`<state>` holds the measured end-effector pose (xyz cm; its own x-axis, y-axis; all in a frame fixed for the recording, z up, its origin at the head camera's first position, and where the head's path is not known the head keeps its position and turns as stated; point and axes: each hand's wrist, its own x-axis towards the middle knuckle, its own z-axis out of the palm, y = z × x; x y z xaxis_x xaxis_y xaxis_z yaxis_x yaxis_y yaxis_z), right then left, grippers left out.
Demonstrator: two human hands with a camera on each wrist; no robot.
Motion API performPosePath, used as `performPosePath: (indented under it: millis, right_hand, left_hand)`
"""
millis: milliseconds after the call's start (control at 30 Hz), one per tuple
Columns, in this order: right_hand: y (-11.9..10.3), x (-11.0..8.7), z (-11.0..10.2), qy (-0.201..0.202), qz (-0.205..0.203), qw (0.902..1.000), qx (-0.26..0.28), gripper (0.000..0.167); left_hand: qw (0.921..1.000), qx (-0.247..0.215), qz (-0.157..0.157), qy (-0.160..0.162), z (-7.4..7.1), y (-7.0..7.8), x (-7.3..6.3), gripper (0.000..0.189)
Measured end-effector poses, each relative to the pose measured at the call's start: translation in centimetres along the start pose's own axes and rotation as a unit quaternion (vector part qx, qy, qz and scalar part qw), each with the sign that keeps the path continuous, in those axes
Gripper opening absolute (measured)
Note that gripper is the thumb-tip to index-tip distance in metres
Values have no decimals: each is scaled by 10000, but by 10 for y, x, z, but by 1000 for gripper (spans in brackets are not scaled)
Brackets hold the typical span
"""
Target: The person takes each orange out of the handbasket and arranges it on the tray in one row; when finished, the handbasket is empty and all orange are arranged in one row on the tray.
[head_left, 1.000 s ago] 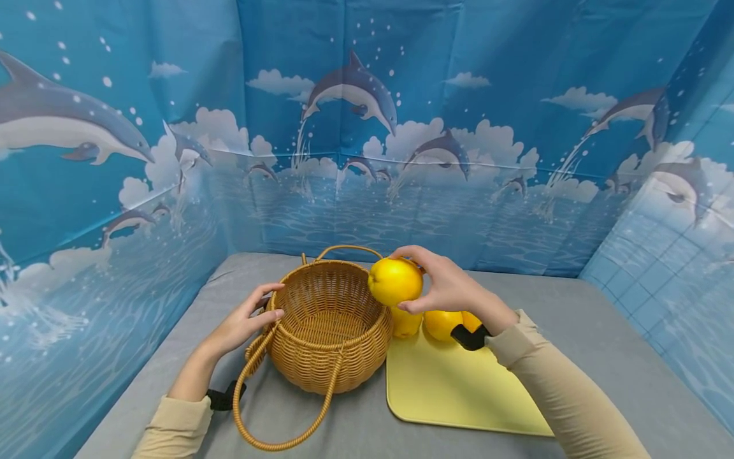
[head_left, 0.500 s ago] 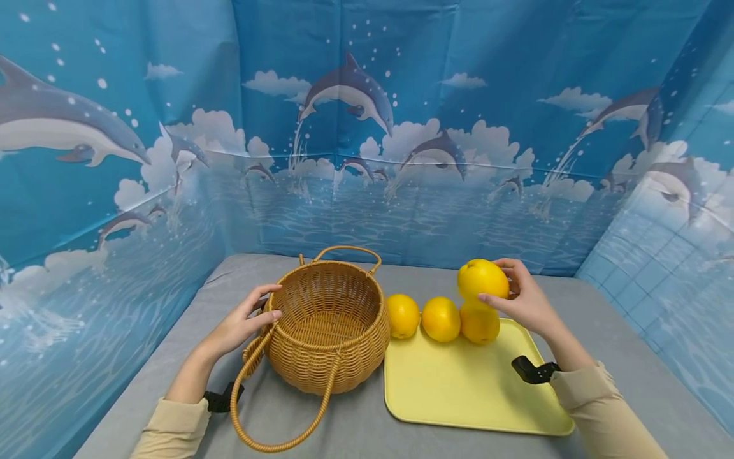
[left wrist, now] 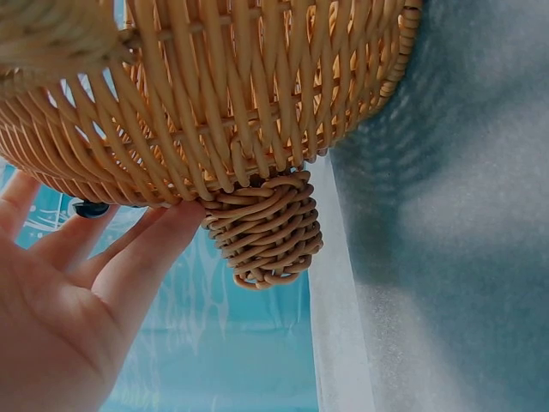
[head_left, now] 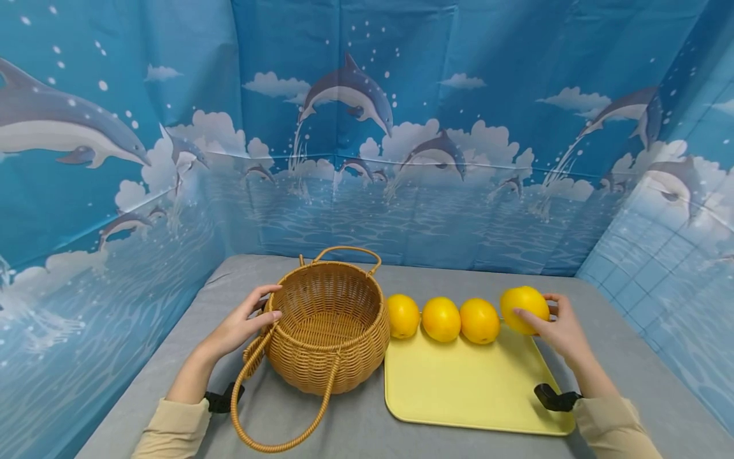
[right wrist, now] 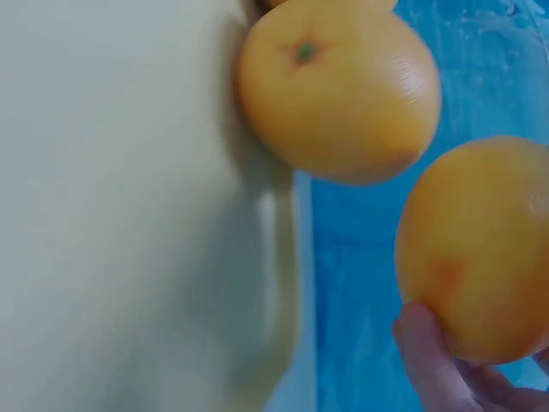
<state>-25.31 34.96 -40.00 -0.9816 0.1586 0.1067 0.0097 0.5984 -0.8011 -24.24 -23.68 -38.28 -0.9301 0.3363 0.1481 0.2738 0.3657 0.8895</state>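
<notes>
My right hand (head_left: 563, 326) holds a yellow-orange orange (head_left: 522, 305) between thumb and fingers, close over the far right corner of the yellow tray (head_left: 459, 389). The right wrist view shows this orange beside another orange (right wrist: 339, 90) with a small green stem spot. Three more oranges, among them one (head_left: 441, 319) in the middle, line the tray's far edge. My left hand (head_left: 234, 326) rests against the left side of the wicker basket (head_left: 332, 366), fingertips at the rim. In the left wrist view its fairly straight fingers touch the woven wall beside a small wicker knob (left wrist: 264, 232).
The basket has nothing inside. One of its handles (head_left: 281, 446) lies folded down toward me, the other (head_left: 346, 248) stands at the back. A grey cloth (head_left: 321, 424) covers the table. Blue dolphin-print curtains (head_left: 367, 210) enclose the back and sides.
My right hand has carried the orange from beside the basket's rim rightward, then lowered it at the right end of the row. The left hand has stayed at the basket.
</notes>
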Motion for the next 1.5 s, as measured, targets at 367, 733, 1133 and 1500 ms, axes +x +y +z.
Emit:
performPosePath:
  millis: [367,733,1133,1500]
  right_hand:
    - [18,-9,4,-165,402,9988,-240,93]
    - [14,-10,11,-346,516,9971,-450,97]
    - [12,-11,10,-755,627,9942,-449,101]
    - [7,-11,-1,-1226,618,9885,-631,100]
  left_hand:
    - [10000,9,70,-30,1,0,0,54]
    - [9998,-125,119,-54,0,-1,0,54]
    - [10000,60,16,24,0,1,0,53]
    - [10000,19,64,-46,1,-1,0,53]
